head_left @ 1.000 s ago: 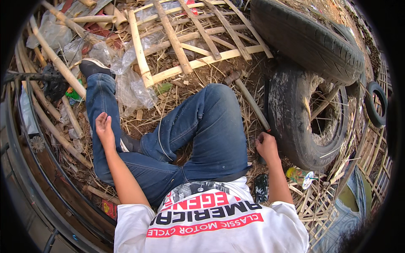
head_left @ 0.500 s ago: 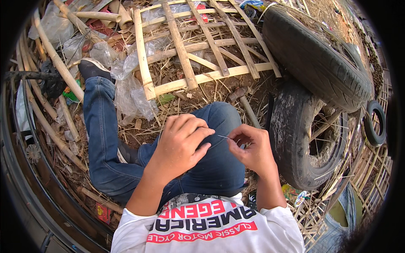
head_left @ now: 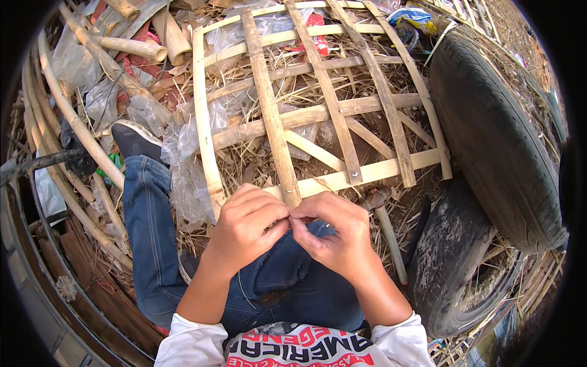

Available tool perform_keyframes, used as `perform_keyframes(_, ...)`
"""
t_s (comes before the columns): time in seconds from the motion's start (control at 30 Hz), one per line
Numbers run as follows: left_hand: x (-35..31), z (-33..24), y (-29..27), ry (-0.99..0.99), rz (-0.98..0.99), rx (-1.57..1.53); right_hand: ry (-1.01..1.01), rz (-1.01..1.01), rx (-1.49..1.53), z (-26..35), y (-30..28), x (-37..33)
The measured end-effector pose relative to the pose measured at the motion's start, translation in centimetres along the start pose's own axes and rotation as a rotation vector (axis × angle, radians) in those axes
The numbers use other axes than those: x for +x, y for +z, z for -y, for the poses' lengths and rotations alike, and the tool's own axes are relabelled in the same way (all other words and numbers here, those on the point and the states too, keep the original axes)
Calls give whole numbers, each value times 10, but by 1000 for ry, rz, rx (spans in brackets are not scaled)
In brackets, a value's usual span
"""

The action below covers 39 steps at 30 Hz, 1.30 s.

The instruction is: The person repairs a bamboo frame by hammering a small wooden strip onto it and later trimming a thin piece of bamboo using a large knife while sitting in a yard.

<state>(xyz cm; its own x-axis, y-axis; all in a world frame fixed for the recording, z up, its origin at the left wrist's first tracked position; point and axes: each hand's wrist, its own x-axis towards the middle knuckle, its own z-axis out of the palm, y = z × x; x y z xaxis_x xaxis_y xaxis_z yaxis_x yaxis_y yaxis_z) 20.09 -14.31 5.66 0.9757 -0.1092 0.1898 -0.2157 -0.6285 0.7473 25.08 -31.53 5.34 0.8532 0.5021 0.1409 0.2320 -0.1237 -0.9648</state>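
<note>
A treaded tire (head_left: pixel 494 140) (black) overlaps a dusty tire (head_left: pixel 447 260).

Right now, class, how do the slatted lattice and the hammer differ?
The slatted lattice is a grid of crossing strips; the hammer is a single handle with a head. The lattice looks much larger than the hammer. The lattice has pale strips; the hammer's head is darker brown. Both lie on littered ground.

Bamboo lattice (head_left: pixel 335 111) | pale and brown slats — crosswise grid | lying on littered ground (head_left: pixel 246 174)
</note>
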Motion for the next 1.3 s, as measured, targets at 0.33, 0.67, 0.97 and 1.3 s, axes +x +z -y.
perform_keyframes(0.33,54,86,2,-314,-70,349,41,89,12,-100,-11,128)
perform_keyframes(0.67,66,128,7,-314,133,246,-119,241,28,-137,5,153)
perform_keyframes(0.97,68,127,4,-216,36,147,-197,357,-81,-140,8,154)
perform_keyframes(1.3,72,130,9,-277,-27,65,-250,401,-68,-138,8,153)
